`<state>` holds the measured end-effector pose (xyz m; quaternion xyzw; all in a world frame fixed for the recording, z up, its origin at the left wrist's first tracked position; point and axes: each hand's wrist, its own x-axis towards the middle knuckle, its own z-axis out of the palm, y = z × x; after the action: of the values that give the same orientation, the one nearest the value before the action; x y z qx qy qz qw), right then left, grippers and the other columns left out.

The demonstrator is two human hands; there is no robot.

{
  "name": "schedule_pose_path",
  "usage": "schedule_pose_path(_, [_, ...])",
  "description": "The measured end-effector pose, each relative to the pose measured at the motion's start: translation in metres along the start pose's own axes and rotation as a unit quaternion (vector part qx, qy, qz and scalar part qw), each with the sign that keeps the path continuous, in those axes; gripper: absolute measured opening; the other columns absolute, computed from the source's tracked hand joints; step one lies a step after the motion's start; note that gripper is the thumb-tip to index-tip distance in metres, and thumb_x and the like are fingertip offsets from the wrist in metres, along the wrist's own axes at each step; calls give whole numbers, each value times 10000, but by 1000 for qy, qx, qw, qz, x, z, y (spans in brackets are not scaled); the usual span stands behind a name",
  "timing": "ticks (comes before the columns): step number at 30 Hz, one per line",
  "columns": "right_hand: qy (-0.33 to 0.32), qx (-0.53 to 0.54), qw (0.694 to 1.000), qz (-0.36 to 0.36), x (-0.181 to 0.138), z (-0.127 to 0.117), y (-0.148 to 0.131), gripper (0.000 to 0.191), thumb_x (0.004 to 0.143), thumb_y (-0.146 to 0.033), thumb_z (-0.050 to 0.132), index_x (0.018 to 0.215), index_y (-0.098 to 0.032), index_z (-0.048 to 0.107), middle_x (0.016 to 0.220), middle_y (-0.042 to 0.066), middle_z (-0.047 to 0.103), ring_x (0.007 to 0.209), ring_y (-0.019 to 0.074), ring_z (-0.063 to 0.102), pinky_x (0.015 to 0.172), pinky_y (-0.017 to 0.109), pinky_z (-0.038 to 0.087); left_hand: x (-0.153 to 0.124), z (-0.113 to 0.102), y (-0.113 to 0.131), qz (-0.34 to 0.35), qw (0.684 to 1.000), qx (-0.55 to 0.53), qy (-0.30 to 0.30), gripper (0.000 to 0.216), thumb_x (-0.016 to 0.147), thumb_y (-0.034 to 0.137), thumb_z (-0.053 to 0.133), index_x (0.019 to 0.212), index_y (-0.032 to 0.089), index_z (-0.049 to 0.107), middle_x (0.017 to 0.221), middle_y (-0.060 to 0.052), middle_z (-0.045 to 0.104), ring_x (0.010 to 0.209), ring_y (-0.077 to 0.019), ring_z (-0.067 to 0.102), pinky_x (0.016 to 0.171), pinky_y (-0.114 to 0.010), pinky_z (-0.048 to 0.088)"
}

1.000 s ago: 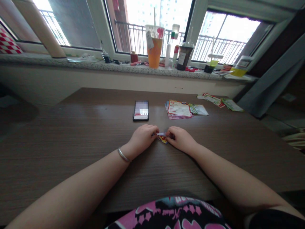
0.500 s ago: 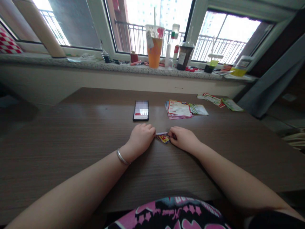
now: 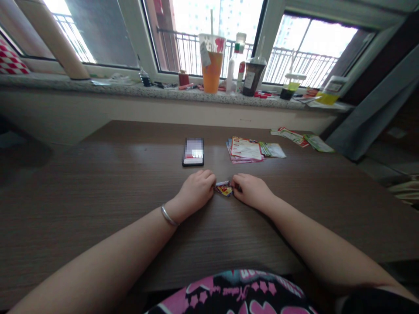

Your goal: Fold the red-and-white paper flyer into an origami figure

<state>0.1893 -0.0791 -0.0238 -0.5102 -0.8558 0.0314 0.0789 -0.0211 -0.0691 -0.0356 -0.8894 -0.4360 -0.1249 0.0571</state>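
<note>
Between my two hands lies a small folded piece of printed paper or wrapper (image 3: 224,189), yellow and red with a pale upper edge, close to the brown tabletop. My left hand (image 3: 199,187), with a silver bangle at its wrist, is closed on the left end of this piece. My right hand (image 3: 250,188) pinches the right end, its fingers curled. Both sets of fingertips are partly hidden. Just beyond my left hand a phone (image 3: 193,153) lies flat, its screen lit and partly blurred.
A stack of printed leaflets (image 3: 246,149) lies beyond my right hand, with a green packet (image 3: 273,150) beside it. More flat packets (image 3: 293,137) lie at the far right. Along the windowsill (image 3: 157,90) stand a tall orange drink (image 3: 211,72), a dark drink cup (image 3: 253,78) and bottles.
My left hand has shifted slightly to the right, nearer my right hand. The right hand has hardly moved, and the folded piece stays between them.
</note>
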Motion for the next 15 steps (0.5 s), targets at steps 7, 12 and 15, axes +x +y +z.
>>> schedule_pose_path(7, [12,34,999,-17,1,4,2,56,808,-187,551,841,-216,585,887,24,641,854,168,575,725,246,391,1,4,-3,46,994,-104,2,162,862,119,491,952,177,614,911,-51,651,903,-197,578,829,-320,463])
schedule_pose_path(12, [32,104,994,-11,3,9,8,76,799,-181,563,872,-200,567,830,15,629,772,151,554,683,240,383,0,3,-1,11,987,-159,8,136,863,125,501,895,174,625,850,-36,620,823,-177,571,758,-291,473])
schedule_pose_path(15, [48,174,984,3,5,13,13,86,822,-191,551,907,-193,558,796,2,620,703,134,545,648,233,385,0,4,-3,4,971,-236,27,253,864,89,454,930,193,675,898,-38,604,819,-149,583,781,-275,480])
